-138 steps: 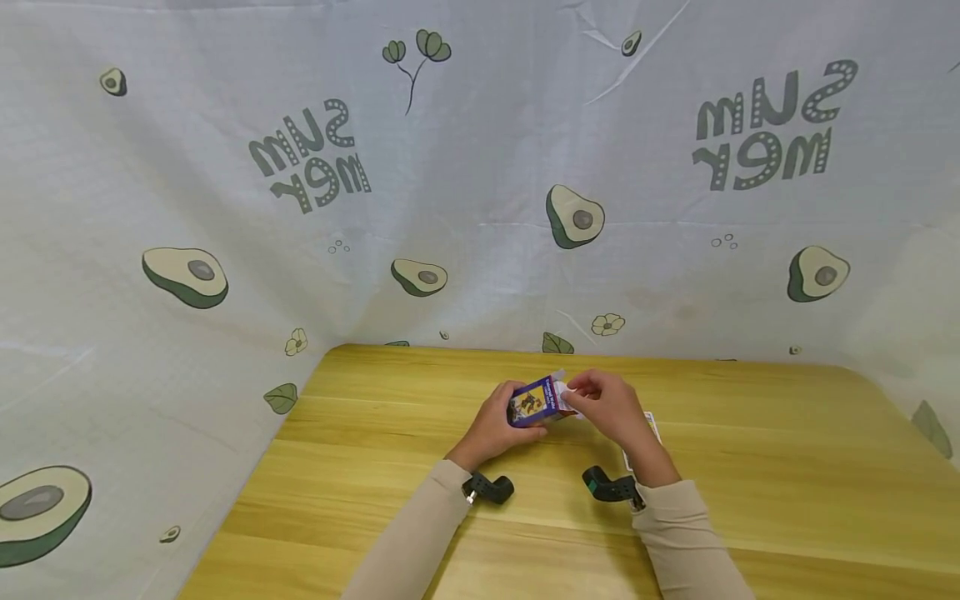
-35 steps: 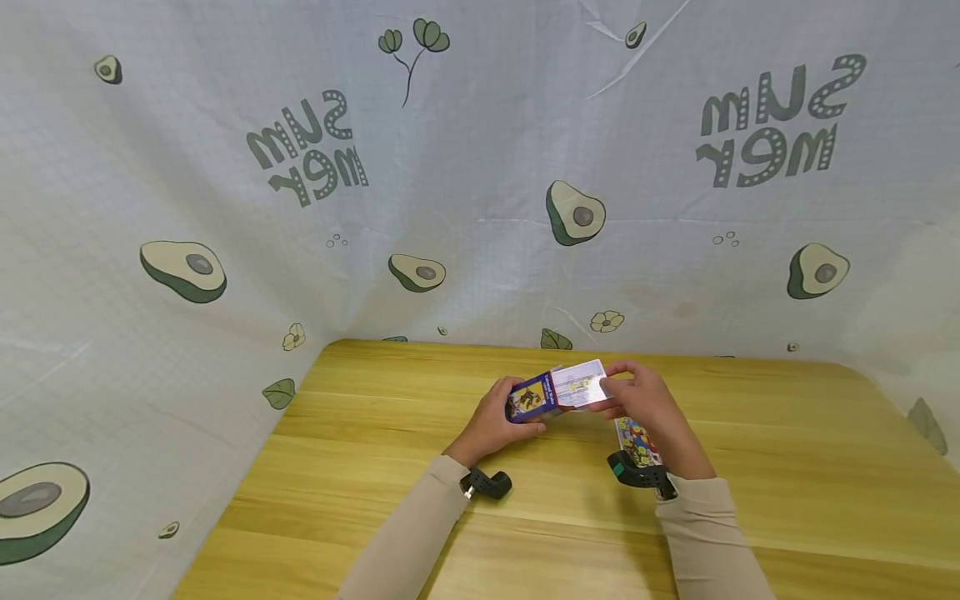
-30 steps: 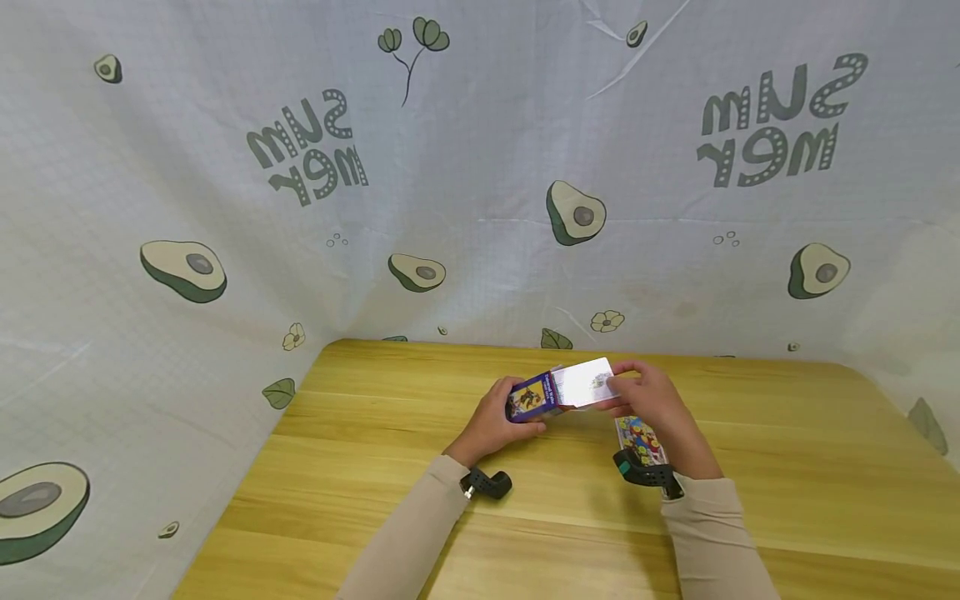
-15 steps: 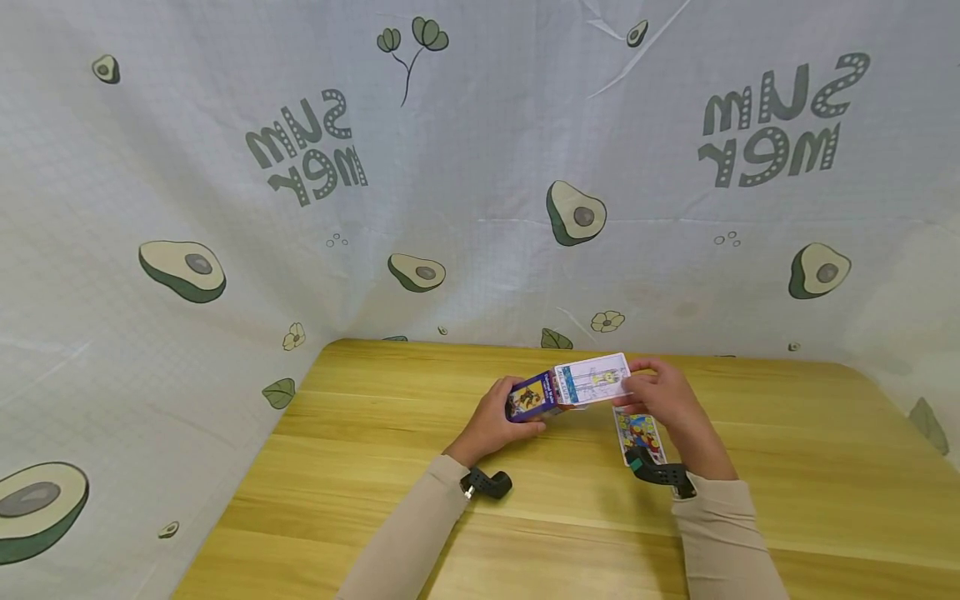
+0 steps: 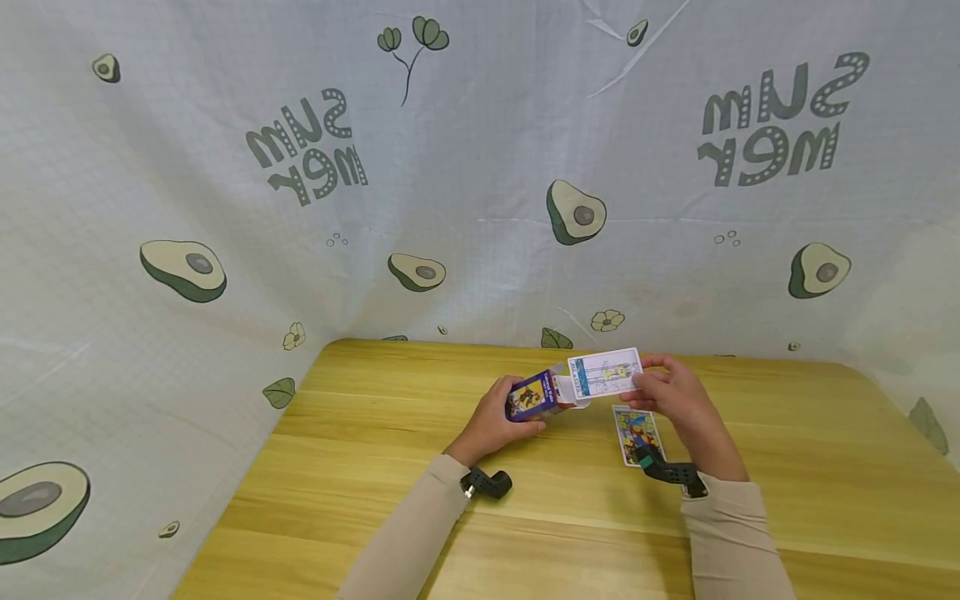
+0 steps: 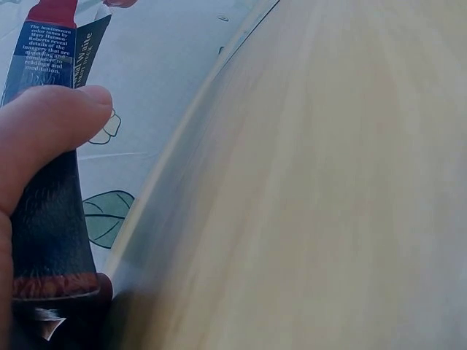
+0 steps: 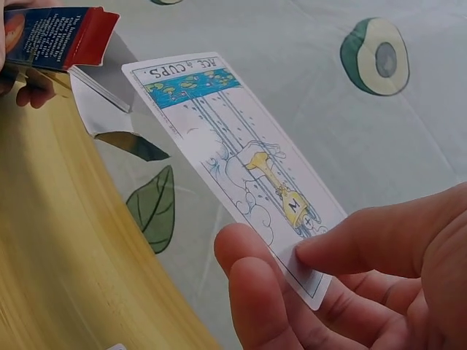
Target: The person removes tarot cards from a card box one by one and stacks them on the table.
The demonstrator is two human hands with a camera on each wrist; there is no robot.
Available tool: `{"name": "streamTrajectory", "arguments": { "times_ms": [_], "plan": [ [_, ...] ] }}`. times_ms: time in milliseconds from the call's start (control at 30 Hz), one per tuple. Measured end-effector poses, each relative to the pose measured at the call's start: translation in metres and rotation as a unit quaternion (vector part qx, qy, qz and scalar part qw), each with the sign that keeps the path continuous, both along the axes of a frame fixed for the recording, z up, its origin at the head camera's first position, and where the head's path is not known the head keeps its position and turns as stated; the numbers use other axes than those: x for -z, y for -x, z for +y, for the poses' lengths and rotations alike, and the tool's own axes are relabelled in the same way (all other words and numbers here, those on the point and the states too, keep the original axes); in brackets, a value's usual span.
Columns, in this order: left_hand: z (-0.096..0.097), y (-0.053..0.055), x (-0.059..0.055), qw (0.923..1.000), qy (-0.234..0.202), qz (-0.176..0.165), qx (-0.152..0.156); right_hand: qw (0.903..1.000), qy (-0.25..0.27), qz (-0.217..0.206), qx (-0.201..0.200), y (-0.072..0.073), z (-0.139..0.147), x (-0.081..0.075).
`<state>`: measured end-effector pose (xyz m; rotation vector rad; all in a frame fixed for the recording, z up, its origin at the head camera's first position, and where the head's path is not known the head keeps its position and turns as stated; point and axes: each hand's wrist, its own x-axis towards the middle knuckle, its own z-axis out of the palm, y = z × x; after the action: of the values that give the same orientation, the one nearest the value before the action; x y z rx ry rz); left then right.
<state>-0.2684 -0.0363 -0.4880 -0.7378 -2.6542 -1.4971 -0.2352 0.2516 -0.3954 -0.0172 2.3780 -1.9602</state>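
A pale grey cloth (image 5: 480,158) hangs behind the table and wraps round at both sides, printed with halved avocados (image 5: 576,213), leaves (image 5: 280,392), small flowers (image 5: 607,321) and the word SUMMER (image 5: 783,121), which reads mirrored; a few creases run through the cloth near the top right. Against it stands a table (image 5: 337,467) of yellow-toned wood, its grain running mostly from side to side, its far corners rounded, and a lighter sheen lying on the near part between the two sleeves (image 5: 408,533), which are beige. Above the middle of this surface the left hand (image 5: 491,425) grips a small blue-purple box (image 5: 531,397) with a picture on its face, the thumb laid along one narrow side and the fingers round the other; the box's open end, with its white flap out, points to the right. Just beyond that end the right hand (image 5: 675,396) pinches a card (image 5: 606,374) marked ACE of CUPS, thumb on the printed face and fingers beneath, the card held tilted above the table. Under the right hand a second card (image 5: 637,433), colourful and white-bordered, lies face up on the wood, partly covered by the black wrist mount (image 5: 663,468)
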Motion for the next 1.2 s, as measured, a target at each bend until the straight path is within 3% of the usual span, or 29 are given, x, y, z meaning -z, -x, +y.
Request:
{"name": "streamTrajectory", "arguments": {
  "times_ms": [167,467,1200],
  "plan": [
    [0.0,0.0,-0.001,1.0,0.0,-0.004,-0.002,1.0,-0.004,-0.001,0.003,-0.001,0.002,-0.002],
    [0.0,0.001,-0.001,1.0,-0.008,0.0,0.002,0.9943,-0.091,-0.03,0.047,0.0,0.004,0.0],
    [-0.001,0.001,-0.001,0.9998,-0.016,-0.002,0.008,0.9951,-0.063,-0.037,0.066,0.0,0.012,0.002]
  ]
}}
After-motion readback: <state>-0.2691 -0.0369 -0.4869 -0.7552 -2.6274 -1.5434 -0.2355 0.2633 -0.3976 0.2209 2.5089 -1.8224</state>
